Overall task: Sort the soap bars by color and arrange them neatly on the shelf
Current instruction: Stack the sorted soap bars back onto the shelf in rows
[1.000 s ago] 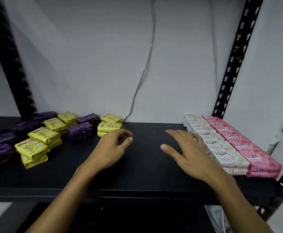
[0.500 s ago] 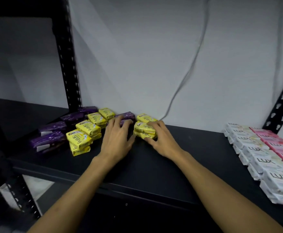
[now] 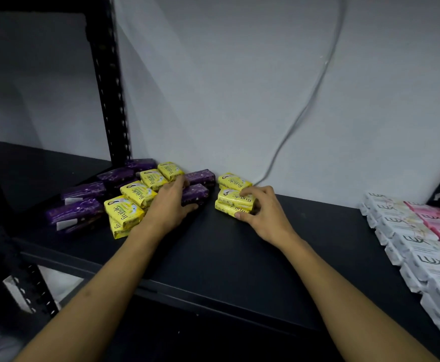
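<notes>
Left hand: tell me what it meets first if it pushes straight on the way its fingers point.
The left hand points toward the back wall; its fingers already touch the purple soap bars, so those come first. Depth is unclear.

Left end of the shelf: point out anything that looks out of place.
Two purple bars sit stranded between the yellow row and a separate yellow stack, splitting that color; the other purple bars lie further left. The left hand rests by the stranded pair; the right hand grips the stack.
</notes>
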{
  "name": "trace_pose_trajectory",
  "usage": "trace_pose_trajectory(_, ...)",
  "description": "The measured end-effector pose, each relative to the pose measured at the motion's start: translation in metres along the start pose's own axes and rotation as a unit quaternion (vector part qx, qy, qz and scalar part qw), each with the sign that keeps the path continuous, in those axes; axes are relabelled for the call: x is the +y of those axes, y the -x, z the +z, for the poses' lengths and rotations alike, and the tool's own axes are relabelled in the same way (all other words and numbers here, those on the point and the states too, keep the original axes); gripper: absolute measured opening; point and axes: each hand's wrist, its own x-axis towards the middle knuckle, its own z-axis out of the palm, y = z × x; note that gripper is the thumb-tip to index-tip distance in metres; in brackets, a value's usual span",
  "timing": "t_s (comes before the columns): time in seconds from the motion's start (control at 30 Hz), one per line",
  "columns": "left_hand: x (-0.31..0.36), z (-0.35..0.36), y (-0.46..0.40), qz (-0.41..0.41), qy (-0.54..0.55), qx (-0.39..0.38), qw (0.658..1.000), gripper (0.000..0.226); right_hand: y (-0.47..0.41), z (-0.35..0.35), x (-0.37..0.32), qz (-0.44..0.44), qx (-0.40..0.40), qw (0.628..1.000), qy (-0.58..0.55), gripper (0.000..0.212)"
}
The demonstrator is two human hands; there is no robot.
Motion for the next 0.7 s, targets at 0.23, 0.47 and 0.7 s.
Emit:
trace_pose_trajectory(0.23, 0.006, -0.001, 0.005, 0.011, 0.032, 0.016, 0.999, 0.05, 0.009, -0.017, -0.001, 0.043, -0.007, 0.999, 0.03, 0.039)
trace_pose_trajectory(0.47, 0.017, 0.003, 0.013, 0.037, 0.114, -0.03, 0.992, 0.049, 0.022, -0.053, 0.005, 0.099, 0.007, 0.993, 0.069, 0.037)
trace_pose_trajectory(0.7, 0.027, 0.012, 0.012, 0.078, 0.097, -0.028, 0.992, 0.051, 0.04, -0.082, 0.02, 0.18, 0.081, 0.966, 0.167, 0.035)
